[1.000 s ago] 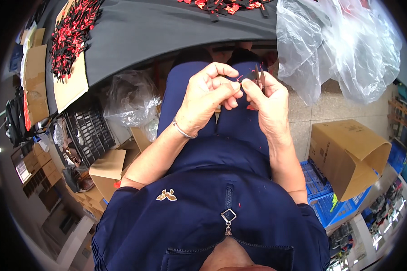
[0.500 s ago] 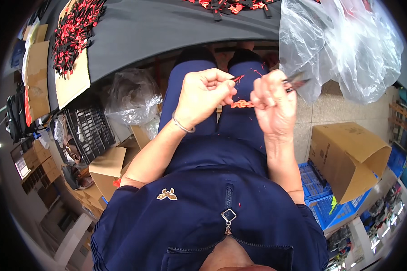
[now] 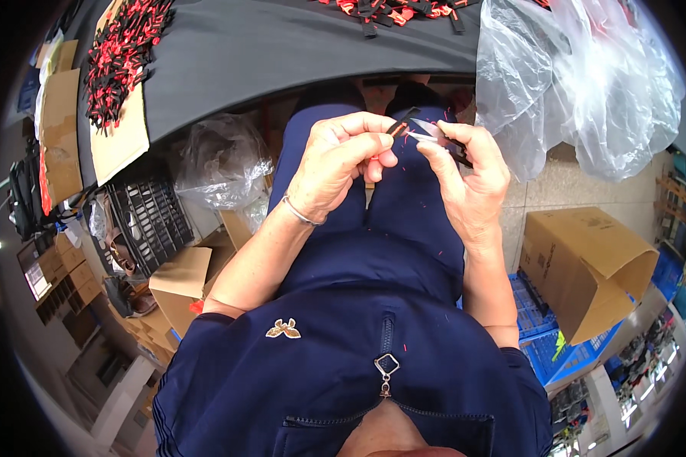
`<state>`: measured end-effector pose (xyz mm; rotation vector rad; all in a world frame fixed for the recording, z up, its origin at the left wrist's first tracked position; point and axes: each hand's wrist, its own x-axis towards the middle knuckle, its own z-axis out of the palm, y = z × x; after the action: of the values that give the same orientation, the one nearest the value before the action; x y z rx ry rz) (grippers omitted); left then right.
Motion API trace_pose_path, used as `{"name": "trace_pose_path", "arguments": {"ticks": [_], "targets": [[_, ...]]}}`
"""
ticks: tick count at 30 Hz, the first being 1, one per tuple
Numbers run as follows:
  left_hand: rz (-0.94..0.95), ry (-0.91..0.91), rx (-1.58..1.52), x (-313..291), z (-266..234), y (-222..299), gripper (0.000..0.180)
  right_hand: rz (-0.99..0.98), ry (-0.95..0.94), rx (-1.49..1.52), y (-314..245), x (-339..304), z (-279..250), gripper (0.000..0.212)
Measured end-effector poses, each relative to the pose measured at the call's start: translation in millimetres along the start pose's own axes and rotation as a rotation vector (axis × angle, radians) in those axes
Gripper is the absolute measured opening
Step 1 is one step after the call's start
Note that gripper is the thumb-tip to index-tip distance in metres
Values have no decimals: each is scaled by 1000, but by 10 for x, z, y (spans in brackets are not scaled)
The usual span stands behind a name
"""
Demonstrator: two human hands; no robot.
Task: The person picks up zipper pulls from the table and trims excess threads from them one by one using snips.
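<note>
Left hand point(image 3: 335, 161), nearly closed, pinched a black-and-red strip point(image 3: 402, 122) so its end stuck out, while right hand point(image 3: 472, 177), curled around scissors point(image 3: 428, 127), held their parted blades nearby.

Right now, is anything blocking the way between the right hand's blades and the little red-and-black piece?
Nothing visible does. The left hand pinches the red-and-black piece, and the blades in the right hand reach close beside it; contact is unclear.
</note>
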<state>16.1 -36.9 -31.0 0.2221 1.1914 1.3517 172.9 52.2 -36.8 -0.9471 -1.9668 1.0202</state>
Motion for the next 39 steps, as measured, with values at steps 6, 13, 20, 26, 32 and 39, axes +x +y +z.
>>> {"name": "trace_pose_path", "arguments": {"ticks": [6,13,20,26,32,39], "targets": [[14,-13,63,15,23,26,18,-47,3,-61,112,-14,30,21],[-13,3,72,35,16,38,18,-50,-69,-143,63,22,37,15],[158,119,282,55,-205,359,19,277,23,307,98,85,118,17],[635,1,-658,20,-1790,1727,38,413,69,411,110,135,12,17],[685,323,7,466,-966,1210,34,424,79,434,212,127,125,16],[1108,349,1295,933,-144,745,24,373,50,456,182,207,135,17]]}}
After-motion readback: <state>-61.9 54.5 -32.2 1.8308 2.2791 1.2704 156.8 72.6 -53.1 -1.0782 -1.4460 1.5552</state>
